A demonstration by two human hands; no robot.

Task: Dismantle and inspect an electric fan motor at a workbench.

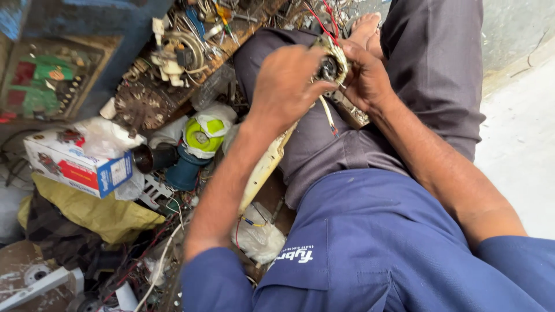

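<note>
left hand, right hand: both grip small wired motor | cardboard box: shut

Cluttered floor bears a cardboard box, perhaps a yellow cloth.

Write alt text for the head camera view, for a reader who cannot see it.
Seen from above, a seated person's left hand and right hand grip a small round electrical part with red wires over their lap. Beside the left arm lie a cardboard box, a green-and-white spool and tangled scrap parts.
</note>
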